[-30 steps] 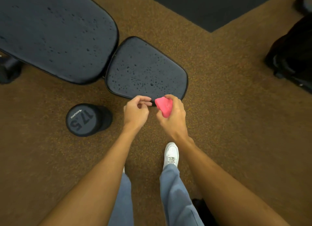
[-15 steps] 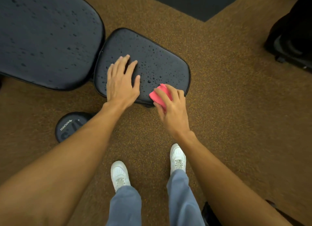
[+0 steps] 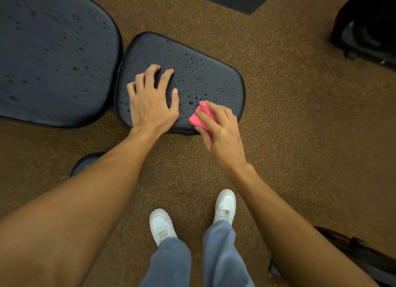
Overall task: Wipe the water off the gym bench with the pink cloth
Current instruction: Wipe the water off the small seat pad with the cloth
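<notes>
- Starting the wipe is the step we judge to be in hand in the head view: the pink cloth (image 3: 202, 117) lies on the near edge of the seat pad (image 3: 192, 57) of the gym bench, right of centre, and no cleared streak shows yet.
- Our right hand (image 3: 220, 134) grips the cloth, with the fingers curled over its top and pressing it to the pad.
- Our left hand (image 3: 150, 102) holds nothing. It rests on the left part of the seat pad with the fingers spread and slightly arched, which looks like bracing.
- Water droplets (image 3: 190, 83) cover the seat pad just beyond the cloth, and more dot the larger back pad (image 3: 53, 51) to the far left.
- The next move, as we see it, calls for pushing the cloth away from us across the drops with steady downward pressure. Then the left hand must lift so the patch beneath it can be wiped, and the back pad remains.
- Against the frame half a second earlier, the left fingers lay flat and close together; now they are splayed and raised at the knuckles.
- The cloth sits a little farther onto the pad than it did then.
- The dumbbell (image 3: 85, 162) on the floor (image 3: 300, 137) is now mostly hidden behind our left forearm.
</notes>
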Demonstrator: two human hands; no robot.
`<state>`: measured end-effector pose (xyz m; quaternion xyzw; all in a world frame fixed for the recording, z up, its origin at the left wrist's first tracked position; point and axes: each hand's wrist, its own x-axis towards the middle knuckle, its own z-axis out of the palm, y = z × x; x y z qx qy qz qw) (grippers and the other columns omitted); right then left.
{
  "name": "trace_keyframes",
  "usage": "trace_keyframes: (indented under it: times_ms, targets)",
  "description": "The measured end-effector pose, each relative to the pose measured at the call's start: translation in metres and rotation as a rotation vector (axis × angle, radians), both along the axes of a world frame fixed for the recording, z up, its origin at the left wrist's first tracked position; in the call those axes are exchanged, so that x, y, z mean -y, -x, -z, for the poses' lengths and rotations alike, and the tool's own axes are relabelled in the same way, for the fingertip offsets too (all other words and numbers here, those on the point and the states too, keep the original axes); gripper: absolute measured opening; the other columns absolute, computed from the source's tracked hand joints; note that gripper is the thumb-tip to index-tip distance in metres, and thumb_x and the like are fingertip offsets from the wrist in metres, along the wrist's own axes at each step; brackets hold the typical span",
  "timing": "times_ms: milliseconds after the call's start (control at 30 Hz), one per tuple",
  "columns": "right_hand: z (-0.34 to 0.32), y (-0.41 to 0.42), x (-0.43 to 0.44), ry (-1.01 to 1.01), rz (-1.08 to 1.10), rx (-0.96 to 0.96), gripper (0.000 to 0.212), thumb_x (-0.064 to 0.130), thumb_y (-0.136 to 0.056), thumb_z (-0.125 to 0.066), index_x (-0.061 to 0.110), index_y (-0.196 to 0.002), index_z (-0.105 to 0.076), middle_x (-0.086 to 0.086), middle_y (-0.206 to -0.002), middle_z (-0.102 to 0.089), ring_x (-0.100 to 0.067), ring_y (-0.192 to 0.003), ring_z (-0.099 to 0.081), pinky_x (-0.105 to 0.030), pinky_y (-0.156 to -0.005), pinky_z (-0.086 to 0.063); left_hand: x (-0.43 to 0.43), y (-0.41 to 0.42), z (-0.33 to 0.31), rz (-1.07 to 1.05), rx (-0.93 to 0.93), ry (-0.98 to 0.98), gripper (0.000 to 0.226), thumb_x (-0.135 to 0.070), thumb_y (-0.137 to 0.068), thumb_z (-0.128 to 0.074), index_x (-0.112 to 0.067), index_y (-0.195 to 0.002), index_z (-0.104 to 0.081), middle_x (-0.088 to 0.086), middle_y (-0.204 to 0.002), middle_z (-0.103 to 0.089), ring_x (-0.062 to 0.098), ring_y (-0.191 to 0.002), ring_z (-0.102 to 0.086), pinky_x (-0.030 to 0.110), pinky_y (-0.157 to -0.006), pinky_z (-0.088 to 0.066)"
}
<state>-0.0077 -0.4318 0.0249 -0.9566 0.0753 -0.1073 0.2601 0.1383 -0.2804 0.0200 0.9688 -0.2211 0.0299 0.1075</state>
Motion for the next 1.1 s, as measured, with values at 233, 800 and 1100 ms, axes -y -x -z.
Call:
trace_keyframes:
  times_ms: [233,800,1100]
  targets:
    - [-0.001,0.017,0.025,-0.01,-0.03,0.009,0.035,0.018,-0.106,-0.069,0.008,-0.14,-0.07,-0.008,-0.152,-0.06,-0.032,-0.135,-0.056,-0.047,-0.115,-0.044,0.001,0.0,0.005,-0.014,0.0,-0.001,0.053,-0.044,-0.106,-0.044,-0.029,-0.157,-0.045,0.005,-0.165,-0.038,0.03,-0.152,-0.035,0.054,-0.124,-0.023]
    - [0.0,-0.018,0.027,-0.011,0.019,0.038,0.038,0.022,-0.108,-0.067,0.004,-0.141,-0.068,-0.012,-0.151,-0.062,-0.032,-0.141,-0.056,-0.041,-0.122,-0.04,0.002,0.001,0.006,-0.058,-0.001,0.011,0.054,-0.045,-0.105,-0.044,-0.034,-0.158,-0.044,-0.002,-0.168,-0.035,0.021,-0.157,-0.029,0.05,-0.124,-0.022]
    - [0.002,0.007,0.041,-0.01,-0.249,0.007,0.041,0.016,-0.108,-0.065,0.004,-0.147,-0.063,-0.012,-0.158,-0.056,-0.034,-0.146,-0.052,-0.051,-0.121,-0.041,0.0,0.001,0.011,-0.062,0.019,0.034,0.051,-0.045,-0.106,-0.045,-0.036,-0.157,-0.047,-0.006,-0.168,-0.037,0.019,-0.156,-0.031,0.048,-0.122,-0.026]
